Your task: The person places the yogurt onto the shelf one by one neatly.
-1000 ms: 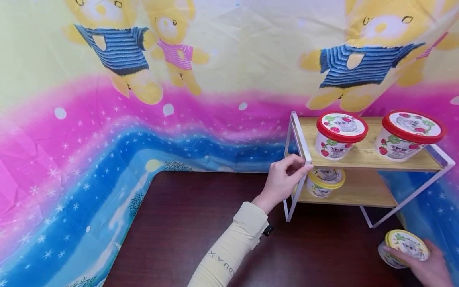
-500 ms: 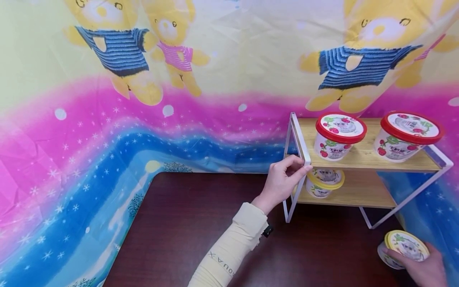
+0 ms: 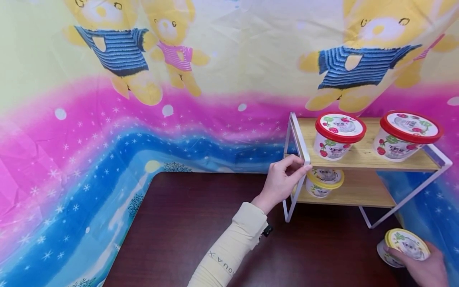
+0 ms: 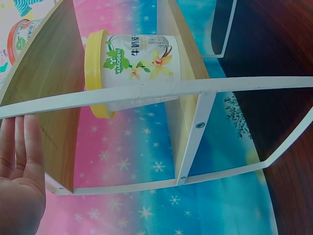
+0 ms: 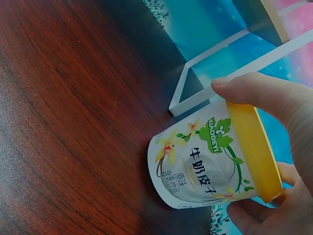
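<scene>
At the front left upright of a two-tier shelf (image 3: pixel 358 161), my left hand (image 3: pixel 283 177) pinches the white metal frame (image 3: pixel 304 149) between thumb and fingers. In the left wrist view its fingers (image 4: pixel 22 147) reach up to the white bar. My right hand (image 3: pixel 428 265) grips a tub with a yellow lid (image 3: pixel 407 247) to the right of the shelf, low over the table. The right wrist view shows the thumb (image 5: pixel 249 90) on one side of that lid and fingers on the other; the tub has vanilla flowers printed on it.
Two red-lidded tubs, one left (image 3: pixel 338 137) and one right (image 3: pixel 407 137), stand on the top shelf board. Another yellow-lidded tub (image 3: pixel 324 184) sits on the lower board at the left. The dark wooden table (image 3: pixel 201 223) meets a printed bear cloth (image 3: pixel 222 79) behind.
</scene>
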Demonstrator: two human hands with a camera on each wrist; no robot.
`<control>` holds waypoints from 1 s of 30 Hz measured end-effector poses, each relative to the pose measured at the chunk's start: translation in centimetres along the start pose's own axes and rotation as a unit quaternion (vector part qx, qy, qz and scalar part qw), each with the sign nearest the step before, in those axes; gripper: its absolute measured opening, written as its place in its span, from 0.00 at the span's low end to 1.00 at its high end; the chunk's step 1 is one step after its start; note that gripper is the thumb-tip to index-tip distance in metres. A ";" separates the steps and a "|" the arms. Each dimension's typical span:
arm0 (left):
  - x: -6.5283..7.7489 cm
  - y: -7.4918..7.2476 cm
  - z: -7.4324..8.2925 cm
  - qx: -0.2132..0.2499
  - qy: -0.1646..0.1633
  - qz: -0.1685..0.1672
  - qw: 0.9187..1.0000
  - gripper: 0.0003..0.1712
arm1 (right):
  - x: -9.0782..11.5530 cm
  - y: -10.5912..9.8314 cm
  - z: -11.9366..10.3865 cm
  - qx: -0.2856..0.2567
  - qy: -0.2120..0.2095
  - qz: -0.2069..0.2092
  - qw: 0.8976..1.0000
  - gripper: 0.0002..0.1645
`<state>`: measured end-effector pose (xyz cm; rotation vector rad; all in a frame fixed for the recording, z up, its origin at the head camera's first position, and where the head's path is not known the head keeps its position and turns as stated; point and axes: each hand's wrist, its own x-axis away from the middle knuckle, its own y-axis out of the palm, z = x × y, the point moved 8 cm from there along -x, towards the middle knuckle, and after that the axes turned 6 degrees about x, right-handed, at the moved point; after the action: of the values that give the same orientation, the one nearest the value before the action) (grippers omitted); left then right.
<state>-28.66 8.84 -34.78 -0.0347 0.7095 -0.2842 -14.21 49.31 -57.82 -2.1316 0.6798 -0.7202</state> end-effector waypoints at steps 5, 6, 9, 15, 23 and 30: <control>0.0 0.0 -0.1 -0.001 -0.002 0.000 1.000 0.10 | -0.3 -0.2 -0.2 0.000 -0.001 -0.003 1.000 0.71; 0.0 0.0 -0.1 -0.001 -0.002 0.000 1.000 0.10 | -0.4 -0.3 -0.3 -0.001 -0.008 0.003 1.000 0.70; 0.0 0.0 -0.1 -0.001 -0.003 0.000 1.000 0.10 | -0.7 -0.4 -0.5 -0.006 -0.019 0.006 1.000 0.68; -0.1 0.0 0.0 -0.001 -0.003 0.000 1.000 0.09 | -0.2 -0.6 -1.0 -0.008 -0.020 0.014 1.000 0.71; 0.0 0.0 0.0 -0.005 -0.005 0.000 1.000 0.09 | 0.7 -1.1 -1.8 -0.011 -0.011 0.004 1.000 0.71; 0.0 0.0 0.0 -0.004 -0.001 0.001 1.000 0.09 | 0.6 -1.3 -2.2 -0.008 -0.014 0.010 1.000 0.74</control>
<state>-28.70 8.81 -34.76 -0.0412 0.7077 -0.2793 -14.99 48.54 -55.42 -2.1424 0.6932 -0.6754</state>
